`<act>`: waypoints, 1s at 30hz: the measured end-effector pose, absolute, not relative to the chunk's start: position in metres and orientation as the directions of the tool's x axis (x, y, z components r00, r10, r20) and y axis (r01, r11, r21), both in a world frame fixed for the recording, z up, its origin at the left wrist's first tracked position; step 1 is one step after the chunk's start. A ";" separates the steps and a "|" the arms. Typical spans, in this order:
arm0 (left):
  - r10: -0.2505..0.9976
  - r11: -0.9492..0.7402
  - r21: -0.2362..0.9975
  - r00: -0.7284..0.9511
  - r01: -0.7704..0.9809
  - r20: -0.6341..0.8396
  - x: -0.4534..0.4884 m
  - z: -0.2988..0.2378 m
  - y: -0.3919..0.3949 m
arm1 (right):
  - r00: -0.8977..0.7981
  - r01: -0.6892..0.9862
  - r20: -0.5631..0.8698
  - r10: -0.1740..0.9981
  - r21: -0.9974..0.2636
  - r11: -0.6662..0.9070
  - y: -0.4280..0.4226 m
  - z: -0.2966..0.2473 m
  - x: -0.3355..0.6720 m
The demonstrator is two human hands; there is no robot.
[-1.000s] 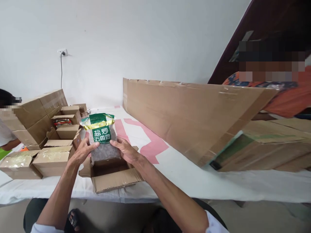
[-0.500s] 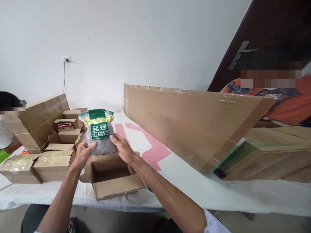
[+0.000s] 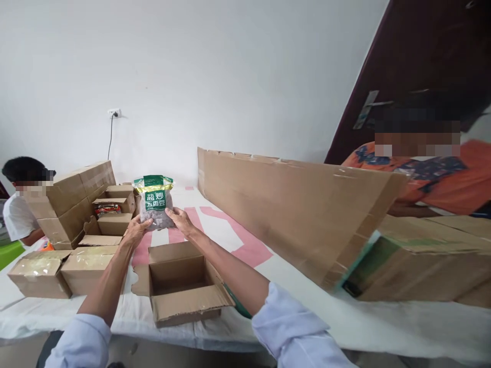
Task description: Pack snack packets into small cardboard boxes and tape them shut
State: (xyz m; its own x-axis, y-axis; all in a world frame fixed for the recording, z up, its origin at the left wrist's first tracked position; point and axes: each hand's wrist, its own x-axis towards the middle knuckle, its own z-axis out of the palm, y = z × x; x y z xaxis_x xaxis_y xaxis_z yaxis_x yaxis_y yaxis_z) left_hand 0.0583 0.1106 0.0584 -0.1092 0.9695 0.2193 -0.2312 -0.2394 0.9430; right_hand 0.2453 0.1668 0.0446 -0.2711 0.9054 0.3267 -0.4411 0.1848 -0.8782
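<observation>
Between my two hands is a clear plastic snack bag [image 3: 156, 204] with a green top and label, a gold band and white lettering, held upright above the table. My left hand [image 3: 137, 228] grips its lower left corner, thumb on the front. My right hand [image 3: 179, 220] pinches its lower right side, thumb also in front. Nearer to me, below the bag, an open cardboard box [image 3: 186, 278] stands on the cloth with its flaps spread; nothing shows inside the part I can see. Under my right forearm a bit of something green [image 3: 238, 301] shows.
Closed boxes [image 3: 40, 273] and stacked cartons [image 3: 61, 209] stand at left beside open boxes, one holding red packets [image 3: 108, 209]. A long cardboard panel [image 3: 291, 204] crosses the table. Large cartons [image 3: 425, 260] lie at right. One person sits at each side.
Both hands have carried the bag forward, farther from me and beyond the open box. My sleeves now show more, and the view has tilted slightly upward.
</observation>
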 end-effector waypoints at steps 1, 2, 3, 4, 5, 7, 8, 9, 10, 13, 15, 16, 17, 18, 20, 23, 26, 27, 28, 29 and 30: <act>0.973 -0.225 0.945 -0.108 -0.237 0.205 0.057 0.052 0.113 | -0.280 -0.438 0.309 0.909 -0.884 0.165 0.169 0.037 0.244; 0.976 -0.213 0.946 -0.105 -0.243 0.192 0.056 0.046 0.114 | -0.292 -0.435 0.293 0.911 -0.888 0.146 0.170 0.028 0.242; 0.978 -0.202 0.948 -0.099 -0.248 0.182 0.056 0.040 0.114 | -0.303 -0.433 0.278 0.911 -0.892 0.128 0.171 0.021 0.242; 0.980 -0.192 0.948 -0.093 -0.252 0.174 0.055 0.034 0.114 | -0.313 -0.430 0.265 0.912 -0.896 0.113 0.170 0.013 0.242; 0.982 -0.184 0.949 -0.086 -0.256 0.168 0.055 0.028 0.113 | -0.319 -0.427 0.253 0.913 -0.899 0.100 0.170 0.006 0.243; 0.984 -0.173 0.949 -0.075 -0.264 0.158 0.056 0.019 0.111 | -0.320 -0.421 0.235 0.918 -0.903 0.085 0.168 -0.006 0.244; 0.985 -0.168 0.949 -0.071 -0.267 0.155 0.056 0.015 0.110 | -0.317 -0.420 0.229 0.921 -0.904 0.081 0.167 -0.011 0.245; 0.986 -0.164 0.949 -0.068 -0.269 0.151 0.057 0.012 0.110 | -0.311 -0.420 0.225 0.923 -0.904 0.078 0.167 -0.015 0.246; 0.987 -0.160 0.949 -0.065 -0.270 0.148 0.058 0.009 0.109 | -0.305 -0.421 0.222 0.926 -0.904 0.078 0.166 -0.018 0.246; 0.988 -0.152 0.953 -0.055 -0.263 0.143 0.060 0.007 0.108 | -0.291 -0.431 0.227 0.929 -0.898 0.085 0.165 -0.024 0.247; 0.988 -0.155 0.954 -0.051 -0.256 0.147 0.061 0.008 0.108 | -0.284 -0.440 0.239 0.928 -0.893 0.095 0.165 -0.023 0.248; 0.987 -0.160 0.954 -0.050 -0.253 0.153 0.061 0.009 0.108 | -0.280 -0.444 0.246 0.928 -0.890 0.102 0.165 -0.022 0.249; 0.986 -0.167 0.954 -0.049 -0.250 0.160 0.062 0.011 0.109 | -0.275 -0.448 0.254 0.927 -0.887 0.111 0.165 -0.020 0.249; 0.984 -0.176 0.953 -0.048 -0.247 0.170 0.062 0.014 0.110 | -0.268 -0.452 0.264 0.927 -0.884 0.121 0.165 -0.017 0.250; 0.980 -0.198 0.950 -0.046 -0.242 0.193 0.062 0.022 0.113 | -0.253 -0.462 0.290 0.923 -0.875 0.148 0.166 -0.008 0.253; 0.971 -0.237 0.942 -0.041 -0.239 0.234 0.064 0.035 0.118 | -0.246 -0.482 0.337 0.909 -0.856 0.187 0.162 0.009 0.258; 0.962 -0.270 0.932 -0.034 -0.241 0.270 0.067 0.045 0.117 | -0.293 -0.493 0.363 0.884 -0.850 0.186 0.154 0.027 0.265; 0.960 -0.277 0.930 -0.028 -0.240 0.279 0.068 0.047 0.115 | -0.323 -0.491 0.364 0.874 -0.854 0.174 0.150 0.031 0.268; 0.957 -0.286 0.932 -0.014 -0.222 0.290 0.069 0.048 0.111 | -0.357 -0.485 0.358 0.863 -0.861 0.157 0.146 0.034 0.271; 0.953 -0.297 0.939 0.011 -0.176 0.303 0.068 0.048 0.107 | -0.390 -0.476 0.348 0.853 -0.869 0.137 0.143 0.035 0.275; 0.947 -0.315 0.944 0.037 -0.100 0.319 0.065 0.048 0.103 | -0.416 -0.465 0.334 0.846 -0.877 0.118 0.139 0.034 0.279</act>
